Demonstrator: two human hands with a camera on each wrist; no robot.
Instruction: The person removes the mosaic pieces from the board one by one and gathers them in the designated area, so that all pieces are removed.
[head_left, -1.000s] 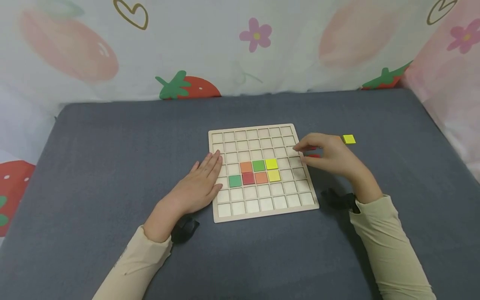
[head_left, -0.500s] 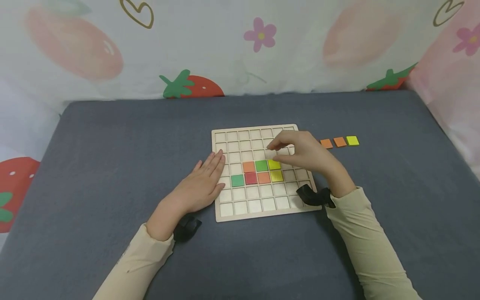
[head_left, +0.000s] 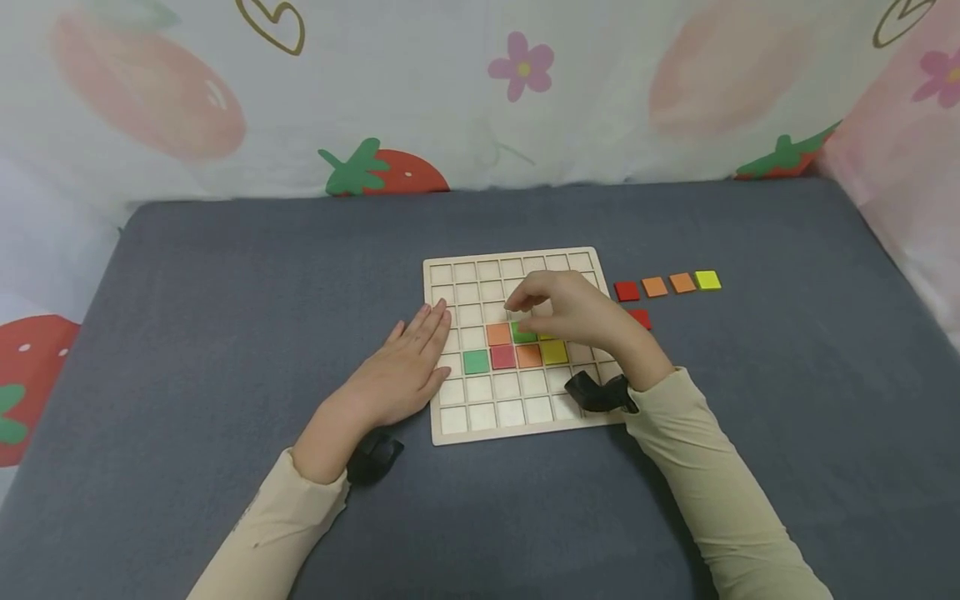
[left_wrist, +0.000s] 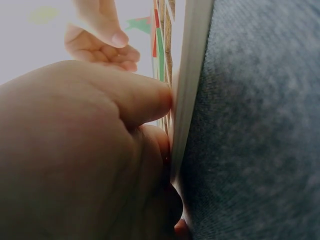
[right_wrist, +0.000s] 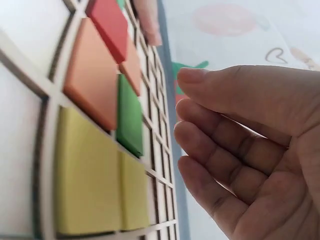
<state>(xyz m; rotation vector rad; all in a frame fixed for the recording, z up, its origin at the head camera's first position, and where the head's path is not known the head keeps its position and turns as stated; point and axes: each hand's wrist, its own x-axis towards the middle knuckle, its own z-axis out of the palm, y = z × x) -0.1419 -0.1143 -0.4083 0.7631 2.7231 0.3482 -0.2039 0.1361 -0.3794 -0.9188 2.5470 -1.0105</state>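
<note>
A pale wooden grid board lies on the table, with coloured square tiles in two neighbouring rows. The nearer row has a teal-green tile, a red tile, an orange tile and a yellow tile. My left hand lies flat with its fingers across the board's left border. My right hand hovers over the board, partly covering the farther row's green tile and second yellow tile. In the right wrist view its fingers curl loosely with nothing between them.
Right of the board lie a red tile, two orange tiles and a yellow tile in a line. Another red tile lies nearer, partly behind my right wrist. A printed curtain hangs behind the grey table.
My right hand has moved left from the board's right edge to above the tiles, uncovering the loose red and orange tiles. My left hand stays on the board's left border.
</note>
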